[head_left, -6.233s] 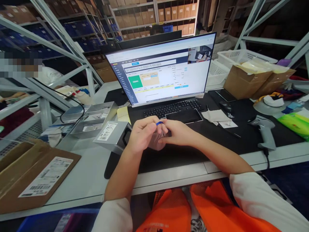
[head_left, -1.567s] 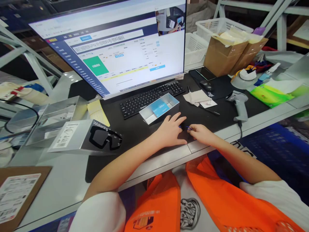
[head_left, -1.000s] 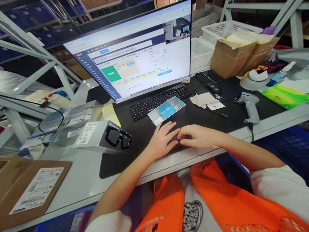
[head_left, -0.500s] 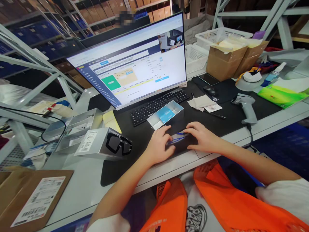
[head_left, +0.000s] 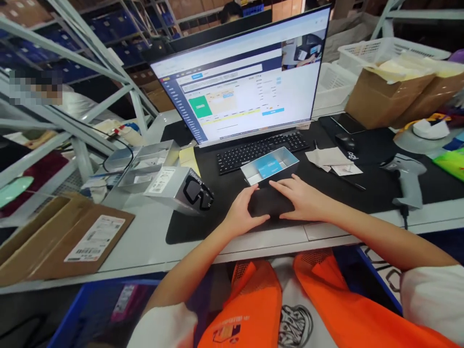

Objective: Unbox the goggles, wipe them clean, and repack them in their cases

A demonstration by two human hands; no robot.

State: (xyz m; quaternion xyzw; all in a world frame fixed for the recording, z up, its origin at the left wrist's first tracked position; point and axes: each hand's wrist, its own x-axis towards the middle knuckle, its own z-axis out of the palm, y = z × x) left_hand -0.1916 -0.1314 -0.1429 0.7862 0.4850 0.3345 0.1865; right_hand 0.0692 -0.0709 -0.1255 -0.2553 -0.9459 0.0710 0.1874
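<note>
My left hand and my right hand face each other above the black desk mat, with thumbs and fingers curved. Between them is a dark, smooth, rounded item that both hands seem to hold. Its outline blends into the mat, so its kind is unclear. Just beyond the fingertips lies an open silver box with a light-blue card inside. To the left, a grey box printed with "Wakening" and dark wraparound glasses rests on the mat's edge.
A keyboard and monitor stand behind the silver box. On the right are crumpled paper, a pen, a mouse and a corded barcode scanner. An opened cardboard box occupies the left end. Behind the left frame is another person.
My view has shifted, so the desk things appear farther right. The blue lines seen between my hands earlier no longer show; a plain dark surface is there now. My hands stay close together.
</note>
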